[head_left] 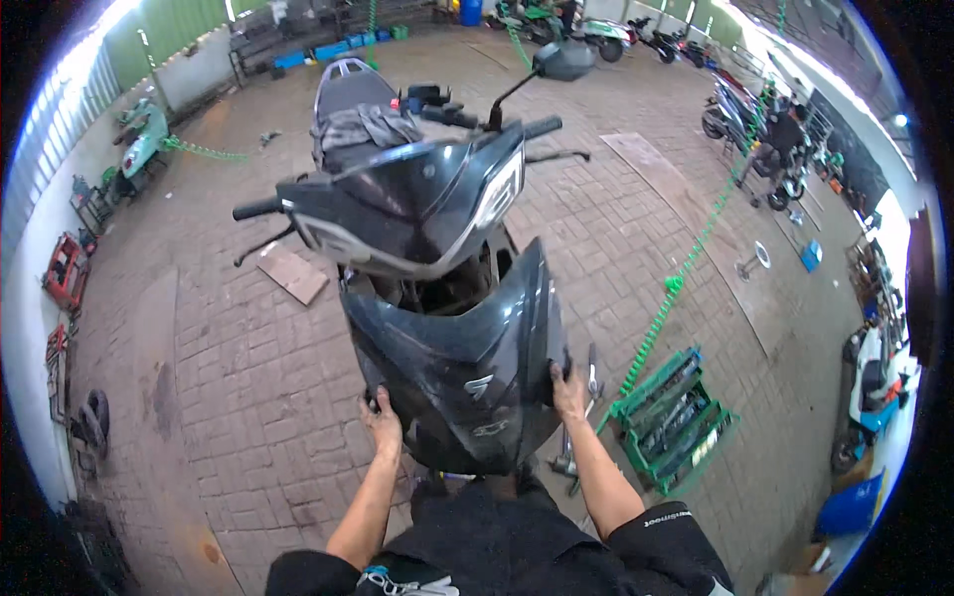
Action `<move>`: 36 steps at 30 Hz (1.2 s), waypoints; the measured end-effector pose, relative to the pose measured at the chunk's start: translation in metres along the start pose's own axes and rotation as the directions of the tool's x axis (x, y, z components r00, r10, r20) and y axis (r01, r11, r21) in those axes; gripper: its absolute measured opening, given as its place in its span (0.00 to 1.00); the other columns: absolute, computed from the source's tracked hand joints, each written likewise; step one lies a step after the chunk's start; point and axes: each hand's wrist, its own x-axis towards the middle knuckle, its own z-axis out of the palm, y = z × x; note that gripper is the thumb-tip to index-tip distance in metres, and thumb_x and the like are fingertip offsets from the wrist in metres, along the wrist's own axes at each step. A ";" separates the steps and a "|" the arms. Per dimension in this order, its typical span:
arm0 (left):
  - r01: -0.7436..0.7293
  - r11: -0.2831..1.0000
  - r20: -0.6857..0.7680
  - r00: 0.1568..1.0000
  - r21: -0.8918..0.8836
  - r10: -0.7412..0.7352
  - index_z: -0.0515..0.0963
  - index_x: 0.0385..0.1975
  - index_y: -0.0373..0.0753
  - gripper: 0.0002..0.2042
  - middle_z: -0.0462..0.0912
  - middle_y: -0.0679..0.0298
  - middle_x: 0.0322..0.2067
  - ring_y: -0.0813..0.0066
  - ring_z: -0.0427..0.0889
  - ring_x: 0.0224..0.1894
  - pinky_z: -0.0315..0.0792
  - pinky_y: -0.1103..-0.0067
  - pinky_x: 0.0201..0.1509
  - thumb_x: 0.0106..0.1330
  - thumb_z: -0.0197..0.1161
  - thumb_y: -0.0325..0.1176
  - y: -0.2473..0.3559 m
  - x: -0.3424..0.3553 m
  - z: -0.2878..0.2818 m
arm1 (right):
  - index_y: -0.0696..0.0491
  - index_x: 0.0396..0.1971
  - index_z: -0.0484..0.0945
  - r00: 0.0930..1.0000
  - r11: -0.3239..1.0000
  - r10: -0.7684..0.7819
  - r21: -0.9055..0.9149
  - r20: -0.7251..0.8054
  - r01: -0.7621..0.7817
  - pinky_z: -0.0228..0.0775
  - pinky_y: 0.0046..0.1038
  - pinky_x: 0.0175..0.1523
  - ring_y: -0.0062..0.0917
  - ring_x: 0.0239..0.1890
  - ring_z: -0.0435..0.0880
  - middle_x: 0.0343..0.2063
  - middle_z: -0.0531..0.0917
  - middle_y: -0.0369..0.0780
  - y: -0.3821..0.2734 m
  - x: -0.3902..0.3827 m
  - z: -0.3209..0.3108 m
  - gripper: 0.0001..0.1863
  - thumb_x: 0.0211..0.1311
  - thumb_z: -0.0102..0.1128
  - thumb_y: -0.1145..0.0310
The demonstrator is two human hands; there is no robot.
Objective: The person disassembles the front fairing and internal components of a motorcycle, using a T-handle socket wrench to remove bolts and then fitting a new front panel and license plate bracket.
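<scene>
A black scooter (pixel 402 204) stands in front of me, its front end toward me. Its glossy dark front panel (pixel 467 387) sits below the headlight cowl (pixel 417 214), and a dark gap with inner parts shows between the two. My left hand (pixel 382 423) holds the panel's lower left edge, thumb and fingers against the rim. On the opposite edge, a bit higher, my right hand (pixel 567 392) has hold of the panel. Fingertips behind both edges are partly hidden. A grey cloth (pixel 368 127) lies on the seat, and one mirror (pixel 563 62) rises from the handlebar.
To the right lies an open green toolbox (pixel 671 422) with tools, beside wrenches (pixel 593 372) on the brick floor. A coiled green air hose (pixel 676 286) runs past it. A flat brown board (pixel 293 273) lies left. Another person (pixel 780 139) crouches by scooters at far right.
</scene>
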 end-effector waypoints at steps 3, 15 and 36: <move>-0.079 0.997 -0.174 0.982 0.005 0.079 0.66 0.52 0.27 0.30 0.74 0.46 0.46 0.58 0.73 0.48 0.65 0.72 0.53 0.62 0.54 0.51 -0.015 0.020 0.019 | 0.59 0.56 0.60 0.971 0.987 0.160 -0.026 0.179 -0.157 0.57 0.41 0.59 0.52 0.55 0.65 0.51 0.67 0.59 0.007 0.040 0.032 0.42 0.50 0.57 0.42; -0.119 0.988 -0.033 0.992 0.100 0.123 0.65 0.53 0.27 0.32 0.72 0.47 0.50 0.60 0.71 0.52 0.63 0.74 0.55 0.64 0.51 0.53 -0.017 0.100 0.032 | 0.57 0.61 0.52 0.920 0.963 0.266 -0.127 0.288 -0.239 0.49 0.49 0.62 0.52 0.60 0.55 0.57 0.57 0.56 -0.033 0.088 0.067 0.46 0.51 0.55 0.41; -0.065 0.997 0.016 0.998 0.048 0.065 0.53 0.61 0.28 0.34 0.60 0.50 0.60 0.60 0.63 0.59 0.57 0.72 0.62 0.67 0.40 0.55 -0.001 0.075 0.048 | 0.57 0.61 0.57 0.948 0.980 0.068 -0.198 0.310 -0.005 0.51 0.47 0.59 0.44 0.54 0.62 0.52 0.64 0.52 -0.015 0.099 0.054 0.43 0.53 0.51 0.41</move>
